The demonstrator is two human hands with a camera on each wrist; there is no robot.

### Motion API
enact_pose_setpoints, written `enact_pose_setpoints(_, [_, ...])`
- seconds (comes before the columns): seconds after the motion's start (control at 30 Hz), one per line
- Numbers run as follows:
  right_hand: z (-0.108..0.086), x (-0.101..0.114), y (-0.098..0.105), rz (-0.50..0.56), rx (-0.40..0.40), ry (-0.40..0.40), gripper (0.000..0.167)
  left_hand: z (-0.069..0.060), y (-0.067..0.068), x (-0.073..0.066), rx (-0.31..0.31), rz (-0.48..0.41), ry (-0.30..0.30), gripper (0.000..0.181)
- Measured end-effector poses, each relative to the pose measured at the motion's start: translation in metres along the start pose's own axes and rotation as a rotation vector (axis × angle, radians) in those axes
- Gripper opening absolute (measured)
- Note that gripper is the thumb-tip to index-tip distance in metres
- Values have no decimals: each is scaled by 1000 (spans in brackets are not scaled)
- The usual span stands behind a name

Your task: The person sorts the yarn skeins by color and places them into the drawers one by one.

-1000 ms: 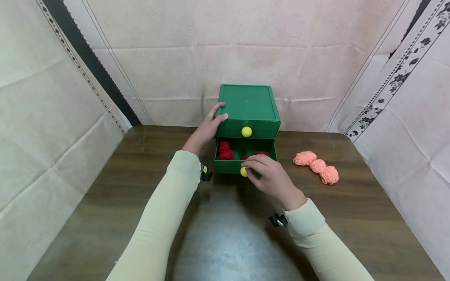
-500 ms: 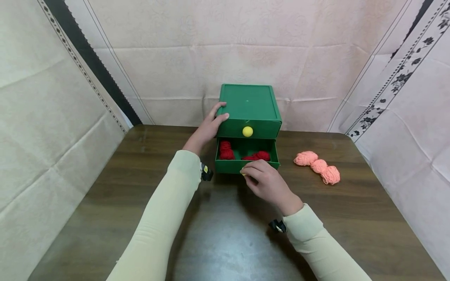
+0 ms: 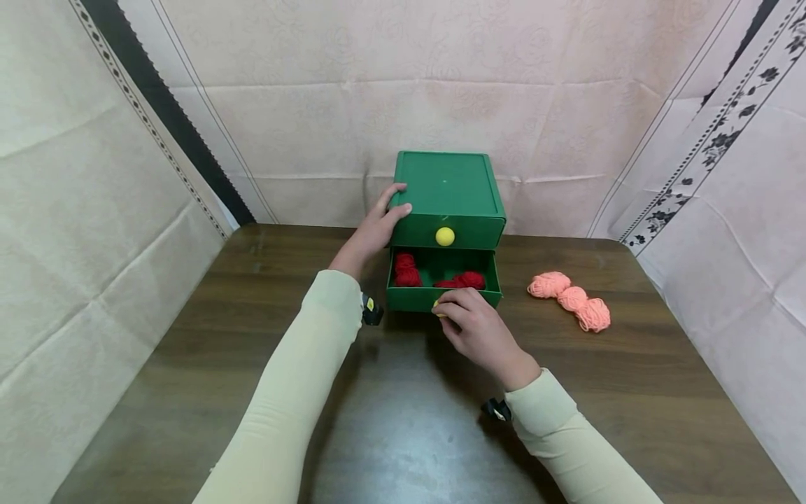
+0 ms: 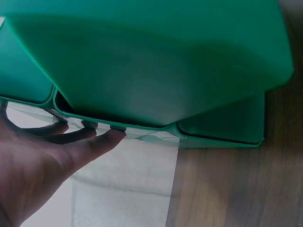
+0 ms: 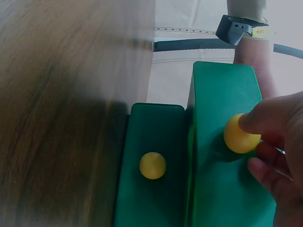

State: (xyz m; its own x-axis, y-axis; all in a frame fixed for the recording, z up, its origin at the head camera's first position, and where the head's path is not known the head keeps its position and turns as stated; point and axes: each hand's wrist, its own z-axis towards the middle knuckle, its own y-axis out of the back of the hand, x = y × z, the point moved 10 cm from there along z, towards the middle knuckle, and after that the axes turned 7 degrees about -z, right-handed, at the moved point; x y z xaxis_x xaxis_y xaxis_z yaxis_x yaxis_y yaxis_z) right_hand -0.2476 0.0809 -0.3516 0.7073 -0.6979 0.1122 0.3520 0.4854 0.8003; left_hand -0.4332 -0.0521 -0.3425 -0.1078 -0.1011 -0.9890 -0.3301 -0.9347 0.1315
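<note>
A green plastic drawer unit (image 3: 443, 183) stands at the table's back. Its middle drawer (image 3: 409, 301) is pulled out, with dark red yarn bundles at the left (image 3: 406, 271) and right (image 3: 467, 280) inside. My right hand (image 3: 481, 337) pinches that drawer's yellow knob (image 5: 238, 138) between thumb and fingers. At the unit's upper left edge rests my left hand (image 3: 373, 232); in the left wrist view its fingers (image 4: 106, 140) touch the side wall. The top drawer, with its own yellow knob (image 3: 444, 236), is closed. A closed bottom drawer (image 5: 156, 120) shows only in the wrist views.
Salmon-pink yarn bundles (image 3: 573, 299) lie in a row on the brown wooden table (image 3: 315, 434), right of the unit. Pale cloth (image 3: 441, 84) hangs behind the table and along both sides. Each wrist carries a small black camera.
My right hand's fingers have closed down on the middle drawer's knob, which was more exposed before. The red bundle at right has come into fuller view. My left hand stays on the unit.
</note>
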Motion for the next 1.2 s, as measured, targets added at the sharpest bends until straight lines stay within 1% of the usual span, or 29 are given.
enact_pose_setpoints(0.4, [5, -4, -2, -5, -14, 7, 21, 1, 0, 1, -5, -6, -8, 46])
enact_pose_setpoints(0.6, [9, -7, -4, -7, -23, 2, 21, -1, 0, 1, 5, -15, 28, 46])
enact_pose_setpoints(0.67, [10, -9, -4, -8, -26, 0, 20, -3, -1, -1, 14, -18, 46, 48])
enact_pose_setpoints(0.73, [11, -11, -5, -12, -28, -1, 20, -8, -2, -7, 24, -15, 60, 50])
enact_pose_setpoints(0.9, [15, -16, -7, -29, -40, -8, 19, -19, -5, -19, 27, 10, 67, 51])
enact_pose_setpoints(1.07, [19, -21, -8, -42, -52, -35, 18, -21, -6, -23, 22, 14, 59, 51])
enact_pose_setpoints(1.2, [22, -26, -11, -54, -58, -57, 18, -22, -7, -24, 23, 17, 57, 51])
